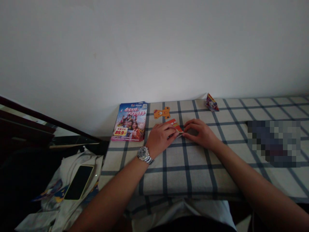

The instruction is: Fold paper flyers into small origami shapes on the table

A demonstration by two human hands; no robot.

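Note:
A small folded red and orange paper [175, 125] lies on the checked tablecloth [193, 167]. My left hand [160, 138], with a metal watch on its wrist, presses its curled fingers down on the paper's left part. My right hand [200, 132] rests beside it with fingers bent, its fingertips pinching the paper's right corner against the table. Most of the paper is hidden under my fingers.
A stack of colourful flyers [130, 121] lies at the table's left back corner. An orange bear-shaped cutout [162, 113] and a folded paper shape [211, 103] sit near the wall. A phone [78, 182] rests on cloth at the lower left. A blurred patch covers the right.

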